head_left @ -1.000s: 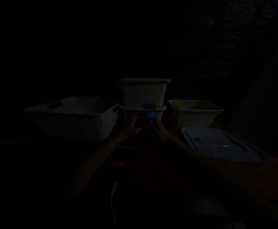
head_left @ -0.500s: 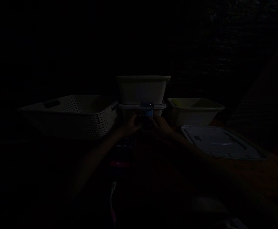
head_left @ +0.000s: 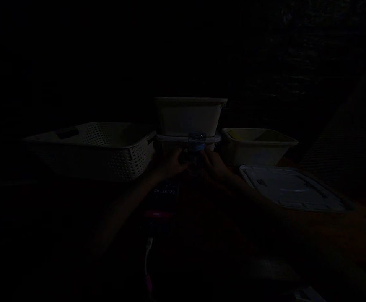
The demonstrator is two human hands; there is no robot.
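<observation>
Brown tabletop (head_left: 324,230), nearly black room (head_left: 283,71)

Both forearms are extended forward in deep shadow, the left hand (head_left: 172,162) and right hand (head_left: 216,166) brought close together, fingers curled inward, finer detail obscured.

I'm in a place so dark that I can't tell for certain whether it's a home or a storeroom. What I make out looks like household storage: a holed plastic basket (head_left: 76,162), two pale tubs (head_left: 189,119) stacked up, another open tub (head_left: 253,155) and a flat lid (head_left: 289,188) on a reddish-brown surface (head_left: 352,237). A phone (head_left: 158,203) in front of me shows a timer.
</observation>
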